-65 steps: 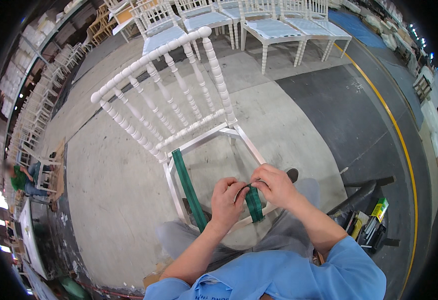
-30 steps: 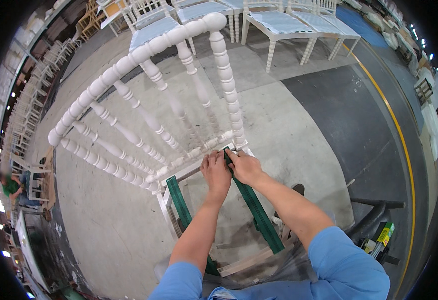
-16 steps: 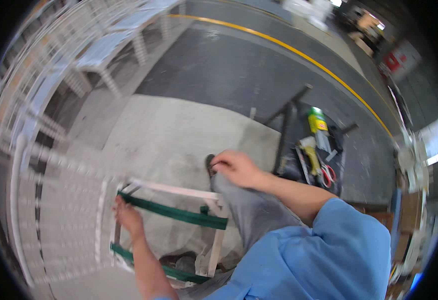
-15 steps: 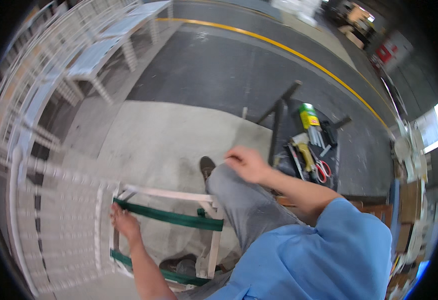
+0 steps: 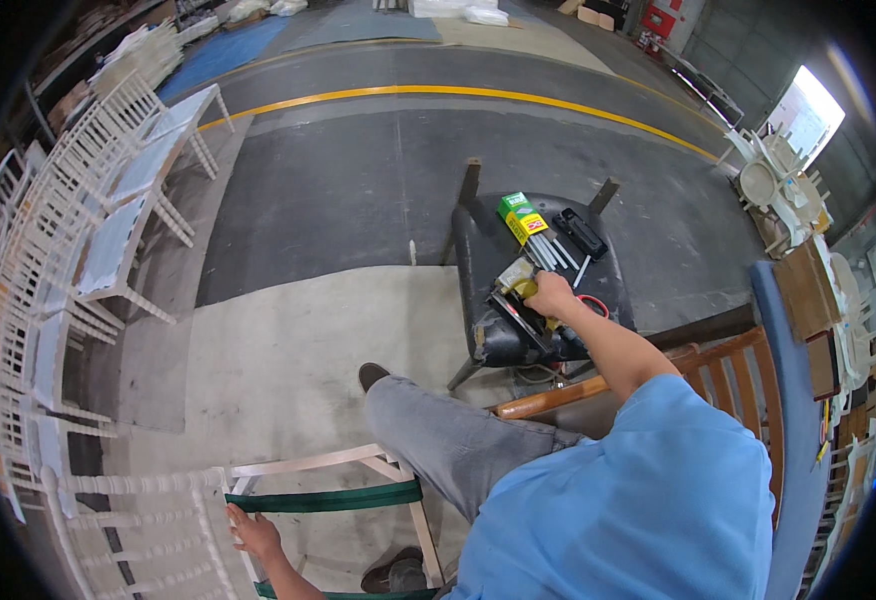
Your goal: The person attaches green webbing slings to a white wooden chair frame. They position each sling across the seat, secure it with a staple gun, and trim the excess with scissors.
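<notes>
On the black padded seat (image 5: 473,265) to my right, my right hand (image 5: 554,298) is closed round the yellow-gold handle of a staple gun (image 5: 515,275). Much of the tool is hidden under the fingers. Beside it lie red-handled scissors (image 5: 594,305) and a dark, long-edged tool (image 5: 520,318). My left hand (image 5: 256,535) grips the side rail of a white chair frame (image 5: 303,459) in front of my legs, close to one end of a green webbing strap (image 5: 328,500). The strap spans the frame's opening; a second strap (image 5: 383,595) runs nearer me, partly cut off.
A green-yellow box (image 5: 523,217) with grey staple strips (image 5: 548,252) and a black tool (image 5: 580,234) share the padded seat. Rows of white chairs (image 5: 123,240) line the left. A wooden slatted chair (image 5: 738,385) stands close at my right. Stacked chair parts (image 5: 783,190) are beyond.
My right hand has moved from above my knee to the black seat and taken hold of the staple gun. The view has swung right and up. My left hand stays at the chair frame.
</notes>
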Action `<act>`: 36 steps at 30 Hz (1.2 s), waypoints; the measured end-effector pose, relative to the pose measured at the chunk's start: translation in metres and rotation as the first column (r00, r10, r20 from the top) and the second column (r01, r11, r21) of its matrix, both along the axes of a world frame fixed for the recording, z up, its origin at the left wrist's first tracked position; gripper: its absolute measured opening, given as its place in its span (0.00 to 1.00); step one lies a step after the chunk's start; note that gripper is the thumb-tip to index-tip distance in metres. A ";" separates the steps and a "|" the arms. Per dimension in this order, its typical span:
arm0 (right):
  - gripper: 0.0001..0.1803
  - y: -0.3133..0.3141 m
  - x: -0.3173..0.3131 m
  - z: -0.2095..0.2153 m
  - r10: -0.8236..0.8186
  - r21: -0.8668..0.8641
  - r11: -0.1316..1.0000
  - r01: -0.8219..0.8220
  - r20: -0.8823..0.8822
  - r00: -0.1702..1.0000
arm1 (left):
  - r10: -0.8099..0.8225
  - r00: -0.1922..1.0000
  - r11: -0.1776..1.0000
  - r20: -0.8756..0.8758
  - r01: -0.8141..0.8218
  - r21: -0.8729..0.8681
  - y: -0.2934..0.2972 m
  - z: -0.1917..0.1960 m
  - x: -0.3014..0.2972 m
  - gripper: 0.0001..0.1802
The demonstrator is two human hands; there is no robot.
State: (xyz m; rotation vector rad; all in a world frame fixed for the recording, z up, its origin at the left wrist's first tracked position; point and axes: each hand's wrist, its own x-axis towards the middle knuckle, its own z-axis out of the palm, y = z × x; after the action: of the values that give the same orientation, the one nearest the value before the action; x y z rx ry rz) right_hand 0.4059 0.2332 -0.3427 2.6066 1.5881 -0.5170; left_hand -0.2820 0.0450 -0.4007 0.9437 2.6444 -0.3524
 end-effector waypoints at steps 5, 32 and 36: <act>0.37 -0.003 -0.019 0.022 0.034 0.133 0.991 -0.021 -0.094 0.995 | -0.029 0.999 0.990 -0.016 0.031 0.138 -0.005 -0.005 0.000 0.44; 0.16 -0.082 -0.653 -0.017 0.376 0.036 0.579 -0.814 -0.898 0.228 | 0.037 0.997 0.808 0.065 -0.068 0.585 -0.041 -0.075 -0.025 0.40; 0.17 -0.081 -0.660 -0.027 0.446 0.047 0.580 -0.813 -0.854 0.268 | 0.051 0.995 0.792 0.083 -0.091 0.604 -0.040 -0.078 -0.025 0.40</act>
State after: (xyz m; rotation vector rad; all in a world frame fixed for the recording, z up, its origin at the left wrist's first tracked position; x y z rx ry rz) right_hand -0.2543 0.1518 -0.3699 1.1049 2.2018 -1.8480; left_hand -0.3069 0.0047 -0.4789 0.9922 2.7607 0.5874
